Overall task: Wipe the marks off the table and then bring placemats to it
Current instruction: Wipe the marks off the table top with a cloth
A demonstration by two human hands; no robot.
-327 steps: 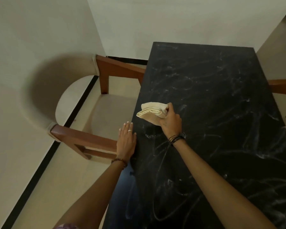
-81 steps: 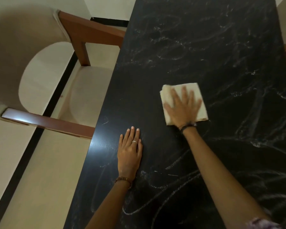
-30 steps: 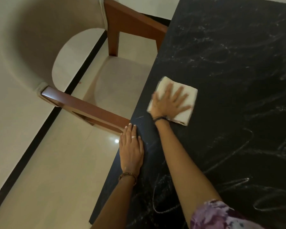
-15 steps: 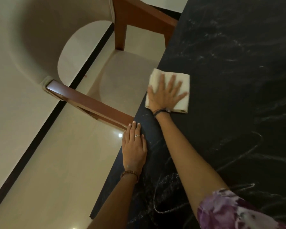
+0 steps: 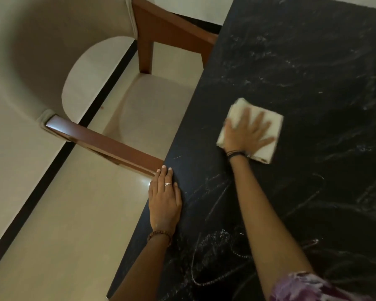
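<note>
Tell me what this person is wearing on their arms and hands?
The left hand has a thin silvery ring on one finger and a brown beaded bracelet at the wrist. The right hand has several thin dark bands around the wrist. Both forearms are bare. A purple floral sleeve shows on the right upper arm, at the lower edge of the view.

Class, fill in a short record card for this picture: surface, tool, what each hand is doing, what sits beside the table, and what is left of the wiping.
Surface: black table, pale scribbled marks
Tool: folded cream cloth, flat on the table
Right hand: spread flat, pressing the cloth
Left hand: fingers straight, resting on the table's left edge
Beside table: wooden armchair with pale seat, on the left
Still to wipe: chalk marks on the near part
Placemats: none in view
</note>
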